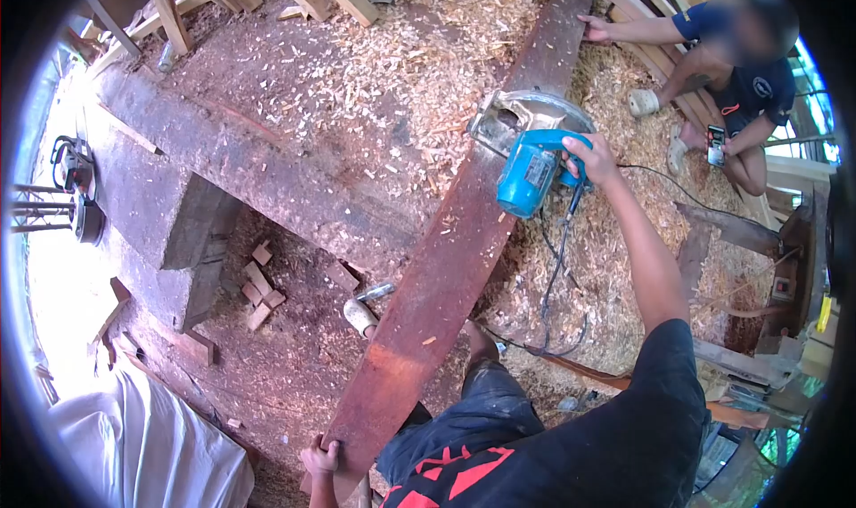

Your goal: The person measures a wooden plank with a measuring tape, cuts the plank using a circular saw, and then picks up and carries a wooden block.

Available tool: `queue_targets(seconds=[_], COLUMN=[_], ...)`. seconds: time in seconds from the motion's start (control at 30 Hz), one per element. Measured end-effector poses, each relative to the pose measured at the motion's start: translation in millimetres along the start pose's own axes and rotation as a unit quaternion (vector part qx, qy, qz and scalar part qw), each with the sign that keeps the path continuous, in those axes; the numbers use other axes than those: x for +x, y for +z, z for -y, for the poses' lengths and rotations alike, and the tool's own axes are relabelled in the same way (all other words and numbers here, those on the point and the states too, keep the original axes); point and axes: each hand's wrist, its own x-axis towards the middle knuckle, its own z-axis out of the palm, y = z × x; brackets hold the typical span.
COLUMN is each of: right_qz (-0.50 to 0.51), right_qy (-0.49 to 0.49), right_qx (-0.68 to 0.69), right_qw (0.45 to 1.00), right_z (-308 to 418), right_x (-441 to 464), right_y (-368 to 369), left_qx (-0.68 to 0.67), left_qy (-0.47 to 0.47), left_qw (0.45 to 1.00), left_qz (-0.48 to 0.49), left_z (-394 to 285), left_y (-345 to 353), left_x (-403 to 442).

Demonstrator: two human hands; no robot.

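Note:
My right hand (592, 159) is wrapped round the rear handle of a blue circular saw (528, 180). The saw's metal base and round guard rest on a long reddish-brown plank (446, 272), toward its far part. The plank runs diagonally from my lap to the upper right. At its near end, my left hand (319, 455) grips the edge, thumb on top and the other fingers partly hidden. A dark power cord (557, 263) hangs from the saw to the floor. Whether the blade touches the wood is hidden by the guard.
A co-worker (753, 71) sits at upper right, one hand on the plank's far end, the other holding a phone (716, 144). Wood shavings (428, 53) cover the floor. A large timber beam (294, 196), small wood blocks (259, 292) and a chainsaw (76, 165) lie left.

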Motion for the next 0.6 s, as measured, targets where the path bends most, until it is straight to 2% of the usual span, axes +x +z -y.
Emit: queue_targets(seconds=[0.6], right_qz=[-0.002], right_qy=[-0.005], right_qx=[0.005], right_qw=[1.000], right_z=[-2.7], right_x=[2.8], right_y=[1.3], left_qx=[0.002], left_qy=[0.038], left_qw=[0.999], left_qz=[-0.001], left_z=[-1.9], left_y=[-6.8], left_x=[4.4])
